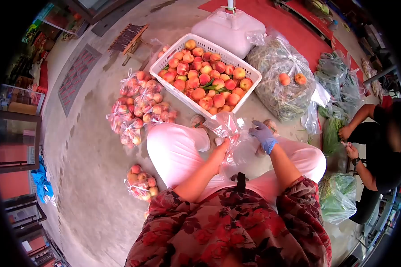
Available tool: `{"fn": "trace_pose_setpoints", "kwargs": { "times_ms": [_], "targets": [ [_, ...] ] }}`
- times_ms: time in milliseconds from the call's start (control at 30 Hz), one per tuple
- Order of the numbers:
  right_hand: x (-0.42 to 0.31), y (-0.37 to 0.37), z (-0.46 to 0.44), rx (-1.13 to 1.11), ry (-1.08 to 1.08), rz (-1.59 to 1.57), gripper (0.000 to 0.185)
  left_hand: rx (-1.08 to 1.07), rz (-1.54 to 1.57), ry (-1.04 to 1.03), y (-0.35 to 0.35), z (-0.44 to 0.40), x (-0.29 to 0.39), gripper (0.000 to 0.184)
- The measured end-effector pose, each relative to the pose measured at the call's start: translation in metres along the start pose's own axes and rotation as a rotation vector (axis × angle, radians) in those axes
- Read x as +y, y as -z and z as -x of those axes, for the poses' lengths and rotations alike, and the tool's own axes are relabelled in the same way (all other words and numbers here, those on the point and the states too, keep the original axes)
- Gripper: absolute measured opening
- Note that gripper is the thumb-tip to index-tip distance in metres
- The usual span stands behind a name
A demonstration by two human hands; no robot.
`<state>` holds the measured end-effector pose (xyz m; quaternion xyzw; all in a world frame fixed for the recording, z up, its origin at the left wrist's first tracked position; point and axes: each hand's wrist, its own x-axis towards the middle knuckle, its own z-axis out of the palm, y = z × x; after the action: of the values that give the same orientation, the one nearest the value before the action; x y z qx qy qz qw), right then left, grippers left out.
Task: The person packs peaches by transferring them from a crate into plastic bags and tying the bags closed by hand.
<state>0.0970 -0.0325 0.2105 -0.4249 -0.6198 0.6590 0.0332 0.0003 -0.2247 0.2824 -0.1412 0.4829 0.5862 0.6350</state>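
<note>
A clear plastic bag (229, 131) hangs between my hands, over the gap between my knees. My bare left hand (220, 153) is closed on its left side. On the right, my right hand (263, 135) wears a pale purple glove; its fingers are apart beside the bag and hold nothing visible. Just beyond the bag stands a white slotted crate (246, 100) full of peaches (202, 80), some with green leaves among them.
Tied bags of peaches (142, 104) lie left of the crate, with another bag (141, 182) nearer. Right of it, a large bag of greens (280, 66) carries two loose peaches. A person (383, 147) handles greens at the right. A small stool (128, 39) stands behind.
</note>
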Motion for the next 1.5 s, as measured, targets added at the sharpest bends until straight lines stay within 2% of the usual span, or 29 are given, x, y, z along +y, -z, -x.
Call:
{"fn": "trace_pose_setpoints", "kwargs": {
  "times_ms": [67, 100, 200, 233, 300, 400, 433, 533, 633, 767, 833, 867, 933, 967, 1067, 1167, 1200, 1267, 1300, 1333, 1400, 1433, 1500],
  "targets": [
    [0.033, -0.012, 0.003, 0.053, -0.198, -0.286, 0.043, 0.01, -0.021, -0.034, 0.017, 0.014, -0.007, 0.044],
    [0.049, -0.017, 0.003, 0.078, -0.296, -0.431, 0.038, -0.004, 0.078, -0.054, 0.023, 0.018, -0.011, 0.042],
    [0.106, -0.007, -0.017, 0.074, -0.192, -1.09, 0.028, -0.036, -0.02, -0.066, 0.051, 0.019, -0.023, 0.04],
    [0.093, -0.008, -0.007, 0.112, -0.11, -1.125, 0.029, 0.047, -0.022, -0.052, 0.043, 0.029, -0.022, 0.039],
    [0.052, -0.002, 0.013, 0.185, 0.072, -1.194, 0.033, -0.022, -0.016, -0.108, 0.045, 0.032, -0.022, 0.039],
    [-0.011, 0.0, 0.057, -0.049, -0.267, -1.079, 0.041, -0.048, -0.034, -0.19, 0.029, 0.042, -0.015, 0.038],
    [0.003, 0.008, 0.047, -0.247, -0.396, -0.911, 0.043, -0.043, -0.044, -0.217, 0.022, 0.046, -0.01, 0.038],
    [0.02, 0.009, 0.034, -0.528, -0.249, -1.029, 0.039, -0.031, -0.098, -0.2, 0.019, 0.047, 0.005, 0.038],
    [-0.01, 0.021, 0.03, -0.377, -0.032, -0.821, 0.029, -0.016, -0.117, -0.268, 0.036, 0.018, 0.01, 0.034],
    [-0.094, 0.048, 0.053, -0.566, 0.235, -0.834, 0.027, -0.033, -0.334, -0.358, 0.045, -0.02, 0.033, 0.028],
    [-0.117, 0.066, 0.039, -0.466, 0.314, -0.604, 0.03, 0.241, -0.758, -0.681, 0.031, -0.027, 0.052, 0.034],
    [-0.131, 0.072, 0.031, -0.391, 0.243, -0.551, 0.026, 0.382, -0.973, -0.841, 0.021, -0.028, 0.064, 0.038],
    [-0.15, 0.071, 0.008, -0.116, 0.302, -0.359, 0.02, 0.581, -1.275, -1.261, -0.007, -0.017, 0.094, 0.045],
    [-0.16, 0.069, -0.004, -0.08, 0.283, -0.286, 0.02, 0.682, -1.422, -1.474, -0.02, -0.015, 0.108, 0.049],
    [-0.186, 0.048, -0.033, -0.006, 0.24, -0.122, 0.017, 0.219, -1.385, -1.374, -0.053, -0.032, 0.139, 0.053],
    [-0.194, 0.02, -0.059, 0.023, 0.241, -0.078, 0.016, -0.055, -1.054, -0.968, -0.08, -0.062, 0.15, 0.053],
    [-0.187, 0.013, -0.073, 0.039, 0.245, -0.07, 0.017, -0.018, -1.089, -0.958, -0.082, -0.067, 0.157, 0.053],
    [-0.18, -0.005, -0.084, -0.008, 0.204, -0.427, 0.02, 0.054, -1.157, -0.932, -0.084, -0.078, 0.167, 0.052],
    [-0.179, -0.004, -0.092, -0.084, 0.158, -0.472, 0.021, 0.129, -1.178, -1.057, -0.084, -0.086, 0.169, 0.053],
    [-0.176, -0.003, -0.097, -0.16, 0.101, -0.518, 0.022, 0.151, -1.191, -1.043, -0.082, -0.093, 0.172, 0.05],
    [-0.18, 0.0, -0.108, -0.173, 0.136, -0.533, 0.02, 0.204, -1.217, -1.041, -0.082, -0.105, 0.192, 0.045],
    [-0.184, 0.001, -0.114, -0.183, 0.165, -0.54, 0.019, 0.251, -1.169, -1.154, -0.084, -0.106, 0.198, 0.036],
    [-0.184, -0.001, -0.127, -0.145, 0.189, -0.478, 0.017, 0.25, -1.167, -1.121, -0.085, -0.106, 0.211, 0.03]
  ]
}}
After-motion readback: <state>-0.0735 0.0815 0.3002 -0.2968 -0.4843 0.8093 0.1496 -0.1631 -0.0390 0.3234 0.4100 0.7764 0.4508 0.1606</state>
